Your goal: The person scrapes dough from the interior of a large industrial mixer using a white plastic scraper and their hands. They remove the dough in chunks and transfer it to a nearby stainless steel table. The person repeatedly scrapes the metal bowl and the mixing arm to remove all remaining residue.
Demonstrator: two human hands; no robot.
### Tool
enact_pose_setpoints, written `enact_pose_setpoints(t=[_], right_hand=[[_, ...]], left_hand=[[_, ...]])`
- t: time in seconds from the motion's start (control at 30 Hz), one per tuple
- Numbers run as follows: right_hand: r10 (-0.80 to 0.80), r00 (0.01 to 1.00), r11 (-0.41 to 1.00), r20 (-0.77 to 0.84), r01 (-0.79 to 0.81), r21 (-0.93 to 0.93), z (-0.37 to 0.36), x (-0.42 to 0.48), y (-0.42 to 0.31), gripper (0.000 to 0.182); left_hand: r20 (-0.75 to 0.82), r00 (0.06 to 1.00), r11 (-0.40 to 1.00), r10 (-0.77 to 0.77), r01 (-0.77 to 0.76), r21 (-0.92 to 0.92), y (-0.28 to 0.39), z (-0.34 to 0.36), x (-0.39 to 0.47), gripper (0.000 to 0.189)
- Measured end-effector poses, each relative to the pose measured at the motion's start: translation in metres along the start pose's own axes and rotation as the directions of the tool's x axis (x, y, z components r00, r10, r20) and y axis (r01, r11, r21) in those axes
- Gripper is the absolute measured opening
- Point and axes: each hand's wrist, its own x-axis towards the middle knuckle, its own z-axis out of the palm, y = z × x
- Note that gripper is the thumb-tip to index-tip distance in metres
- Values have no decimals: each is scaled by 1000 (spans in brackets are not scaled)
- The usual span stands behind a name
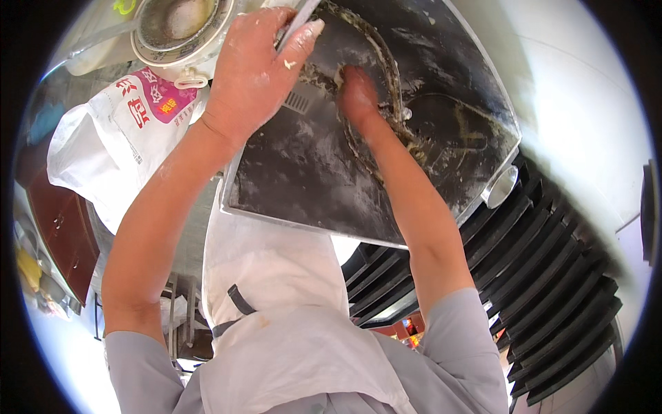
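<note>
My left hand [253, 77], dusted with white powder, grips the pale metal rim [297, 23] of a large dark panel between thumb and fingers. Dark and floury, the panel [300, 176] lies before me with a slotted vent [297, 102] and curved ridges of caked residue [385, 57]. Over its middle, my right hand [359, 93] has its fingers bent down near the residue. Something pale shows at those fingertips; whether it is held cannot be made out.
A white printed bag [119, 150] hangs at left, below a long-handled strainer [178, 20] resting on a round container [225, 31]. Stacked black trays [532, 269] stand at right, near a small metal cup [500, 186]. A brown panel [62, 222] is at far left.
</note>
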Motion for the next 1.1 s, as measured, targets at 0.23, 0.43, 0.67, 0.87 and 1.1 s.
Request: enact_pose_setpoints(t=[0.23,0.43,0.67,0.87,1.1], right_hand=[[-102,993,976,60,89,200,3,-59,-38,28],[315,946,901,-69,-276,335,-1,-37,-20,25],[368,926,921,-88,-350,172,20,-12,-17,34],[293,911,319,291,-379,869,6,35,-34,36],[243,967,929,-72,-210,306,18,6,-2,37]], left_hand=[[-31,999,999,13,-12,40,-2,-3,-2,35],[27,999,999,26,-26,29,-5,-3,0,34],[2,1000,998,14,-15,57,-2,-4,-1,35],[22,999,999,-23,24,-45,8,-12,4,31],[86,995,991,-57,67,-117,8,-12,8,30]])
